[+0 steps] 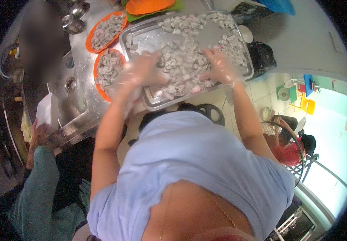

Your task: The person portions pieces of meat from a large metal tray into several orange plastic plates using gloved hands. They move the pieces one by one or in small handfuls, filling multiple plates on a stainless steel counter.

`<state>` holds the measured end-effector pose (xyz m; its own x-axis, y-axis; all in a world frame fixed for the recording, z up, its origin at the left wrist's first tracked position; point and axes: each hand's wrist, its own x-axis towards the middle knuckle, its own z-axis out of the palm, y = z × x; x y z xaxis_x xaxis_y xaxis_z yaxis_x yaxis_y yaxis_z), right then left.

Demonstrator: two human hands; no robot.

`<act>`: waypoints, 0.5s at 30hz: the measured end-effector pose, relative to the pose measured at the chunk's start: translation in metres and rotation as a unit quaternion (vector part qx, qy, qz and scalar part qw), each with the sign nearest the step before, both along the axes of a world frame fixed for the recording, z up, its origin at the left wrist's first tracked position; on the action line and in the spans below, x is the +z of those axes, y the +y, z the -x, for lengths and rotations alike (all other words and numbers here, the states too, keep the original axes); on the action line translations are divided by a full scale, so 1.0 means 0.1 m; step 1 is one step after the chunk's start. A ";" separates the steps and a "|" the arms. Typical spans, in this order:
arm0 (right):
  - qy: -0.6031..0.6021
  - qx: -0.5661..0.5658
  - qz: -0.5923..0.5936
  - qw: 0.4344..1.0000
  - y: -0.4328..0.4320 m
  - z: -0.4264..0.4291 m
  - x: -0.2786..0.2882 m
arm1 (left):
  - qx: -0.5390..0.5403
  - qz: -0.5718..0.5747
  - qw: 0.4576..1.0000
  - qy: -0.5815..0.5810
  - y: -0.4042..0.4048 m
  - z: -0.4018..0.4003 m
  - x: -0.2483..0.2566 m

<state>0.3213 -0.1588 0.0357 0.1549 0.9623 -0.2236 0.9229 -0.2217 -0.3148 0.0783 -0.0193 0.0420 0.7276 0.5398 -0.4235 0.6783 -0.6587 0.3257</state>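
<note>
A large clear rectangular tray (149, 104) holds many cut chunks of speckled white dragon fruit (176, 63), with a few pink bits. My left hand (143, 70), in a clear plastic glove and blurred, is over the tray's left part, fingers apart beside the chunks. On the right, my gloved right hand (220, 66) spreads its fingers among the chunks; whether it grips any cannot be told. Two orange oval dishes filled with similar chunks, an upper one (90, 45) and a lower one (96, 76), stand left of the tray.
Orange and green dishes (151, 6) lie beyond the tray. A steel sink (81, 99) is at left, where a co-worker's hand (40, 131) holds a white container (47, 110). Metal vessels (72, 24) stand at the upper left. Another person (288, 152) sits at right near a wire basket.
</note>
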 end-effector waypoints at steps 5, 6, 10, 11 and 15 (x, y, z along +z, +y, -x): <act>0.161 -0.036 0.050 0.985 0.26 0.04 -0.12 | 0.077 0.039 0.980 -0.179 -0.21 -0.56 -0.72; 0.162 -0.034 0.050 0.985 0.28 0.00 -0.24 | 0.073 0.064 0.966 -0.239 -0.22 -0.65 -0.70; 0.223 0.020 -0.066 0.972 0.46 0.08 -0.25 | 0.149 0.068 0.898 -0.407 -0.19 -0.70 -0.85; 0.245 -0.035 -0.010 0.969 0.50 0.10 -0.16 | 0.154 0.064 0.898 -0.407 -0.18 -0.71 -0.80; 0.295 0.011 -0.095 0.951 0.59 -0.01 -0.35 | 0.183 0.119 0.894 -0.390 -0.15 -0.80 -0.56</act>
<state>0.3221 -0.0996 0.0008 0.0360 0.9955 -0.0879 0.5775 -0.0925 -0.8111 0.1581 -0.0345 -0.0138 0.6444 0.7647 0.0005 0.3399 -0.2870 0.8956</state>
